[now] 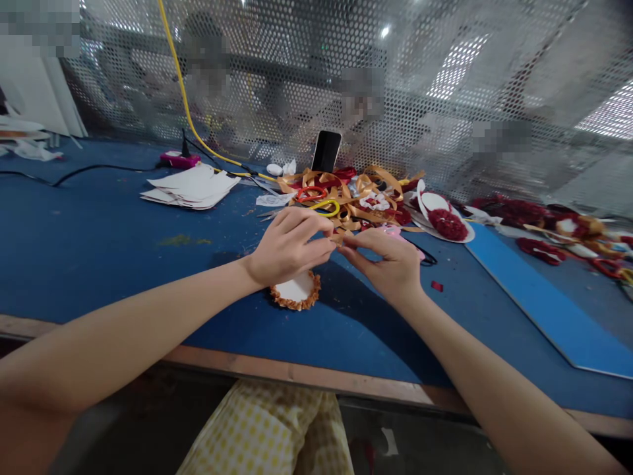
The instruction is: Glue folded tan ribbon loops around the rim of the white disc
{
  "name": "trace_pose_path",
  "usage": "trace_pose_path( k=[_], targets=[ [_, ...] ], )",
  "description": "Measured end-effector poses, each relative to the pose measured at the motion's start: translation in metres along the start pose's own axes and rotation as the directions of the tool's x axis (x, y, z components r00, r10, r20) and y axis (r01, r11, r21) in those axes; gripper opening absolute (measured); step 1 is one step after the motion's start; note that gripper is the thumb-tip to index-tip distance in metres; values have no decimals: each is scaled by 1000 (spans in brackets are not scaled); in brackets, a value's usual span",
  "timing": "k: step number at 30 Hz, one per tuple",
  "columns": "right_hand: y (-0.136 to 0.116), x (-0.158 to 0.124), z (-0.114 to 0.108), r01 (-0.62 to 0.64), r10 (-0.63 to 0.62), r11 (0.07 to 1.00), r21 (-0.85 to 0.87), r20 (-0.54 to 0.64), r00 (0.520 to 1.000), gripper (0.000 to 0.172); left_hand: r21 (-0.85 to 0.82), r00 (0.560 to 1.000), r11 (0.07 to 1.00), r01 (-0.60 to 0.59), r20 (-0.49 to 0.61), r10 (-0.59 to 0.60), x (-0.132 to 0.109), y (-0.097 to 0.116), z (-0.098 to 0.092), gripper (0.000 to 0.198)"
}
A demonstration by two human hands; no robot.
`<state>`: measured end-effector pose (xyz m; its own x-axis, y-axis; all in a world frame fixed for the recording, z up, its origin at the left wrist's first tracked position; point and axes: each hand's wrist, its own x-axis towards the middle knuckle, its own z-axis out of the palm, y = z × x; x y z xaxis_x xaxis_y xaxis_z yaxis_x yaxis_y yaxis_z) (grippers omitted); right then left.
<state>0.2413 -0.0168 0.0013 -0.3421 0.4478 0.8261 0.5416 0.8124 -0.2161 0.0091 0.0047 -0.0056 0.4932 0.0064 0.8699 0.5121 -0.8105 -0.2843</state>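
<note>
Over the middle of the blue table, my left hand (291, 247) and my right hand (388, 260) meet, both in a closed pinch. Between their fingertips is a small piece of golden-brown ribbon (340, 238), mostly covered by the fingers. Below my left hand lies a white disc (298, 289) with a ruffled golden-brown ribbon edge; the hand hides its upper part. Just past my hands are a yellow scissor handle (330, 208) and a red scissor handle (310, 193). A pink item (394, 231) shows partly behind my right hand.
Loose golden and red ribbons (378, 181) are heaped before the perforated metal screen (297, 86). A phone (326, 150) leans upright there. White sheets (192, 188) are stacked left. Right are white discs with a dark red ruffle (448, 224) and a long blue board (544, 297).
</note>
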Motion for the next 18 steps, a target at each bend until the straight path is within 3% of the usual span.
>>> trace_pose_path(
  k=[7, 14, 18],
  targets=[
    [-8, 2, -1, -21, 20, 1000, -12, -7, 1000, 17, 20, 1000, 1000, -12, -1, 12, 1, 0, 0, 10],
    [-6, 6, -1, 184, -183, 983, 11, -30, 983, 23, 5, 1000, 1000, -25, -16, 25, 2, 1, -1, 8],
    [-4, 5, 0, 210, -210, 978, -6, -44, 977, 23, -16, 1000, 1000, -21, -13, 21, 1, 0, 0, 7]
  ],
)
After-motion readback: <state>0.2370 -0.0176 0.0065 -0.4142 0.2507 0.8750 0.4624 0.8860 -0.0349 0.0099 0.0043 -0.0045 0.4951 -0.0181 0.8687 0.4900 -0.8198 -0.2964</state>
